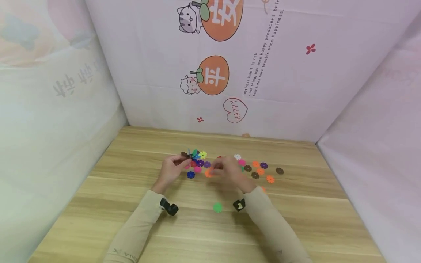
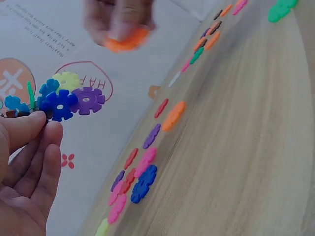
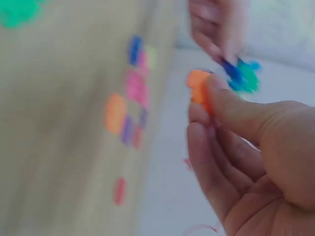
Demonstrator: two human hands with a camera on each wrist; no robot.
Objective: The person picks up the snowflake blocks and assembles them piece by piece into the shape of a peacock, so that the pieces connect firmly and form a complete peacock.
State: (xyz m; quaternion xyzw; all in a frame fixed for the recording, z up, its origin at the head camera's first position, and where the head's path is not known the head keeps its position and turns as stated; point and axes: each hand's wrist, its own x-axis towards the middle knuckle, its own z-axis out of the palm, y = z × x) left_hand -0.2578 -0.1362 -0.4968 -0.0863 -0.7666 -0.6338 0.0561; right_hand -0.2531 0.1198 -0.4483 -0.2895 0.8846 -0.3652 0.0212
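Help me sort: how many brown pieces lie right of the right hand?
3: one brown piece nearest the right hand, one below and right, one farthest right. Others may be hidden.

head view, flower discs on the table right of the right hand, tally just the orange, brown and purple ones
Orange discs: 4, one partly hidden by the right sleeve
Brown discs: 3
Purple disc: 1
Total: 8
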